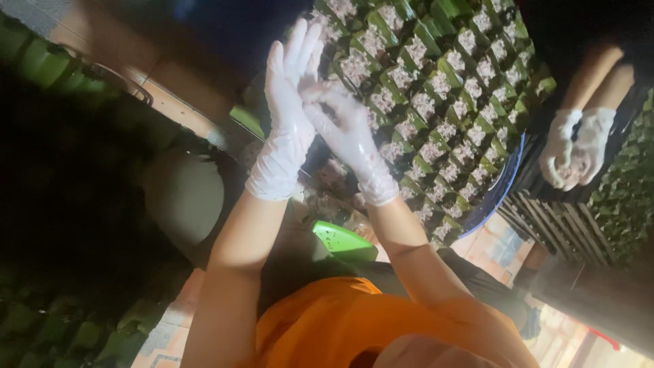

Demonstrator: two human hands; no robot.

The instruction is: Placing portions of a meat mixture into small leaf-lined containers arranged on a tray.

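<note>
Both my hands wear thin white gloves and are raised in front of me. My left hand (289, 116) is held flat with its fingers spread and pointing away from me. My right hand (351, 136) leans against it, fingertips touching the left palm. I see nothing held between them. Just beyond the hands lies a round tray with a blue rim (507, 174), packed with several small green leaf cups (443, 88) that hold a pinkish-white filling.
A co-worker's two gloved hands (575, 146) press a pinkish lump together at the right, above a dark slatted crate (565, 218). More leaf cups (630, 184) sit at the far right. A bright green plastic object (344, 240) lies near my lap.
</note>
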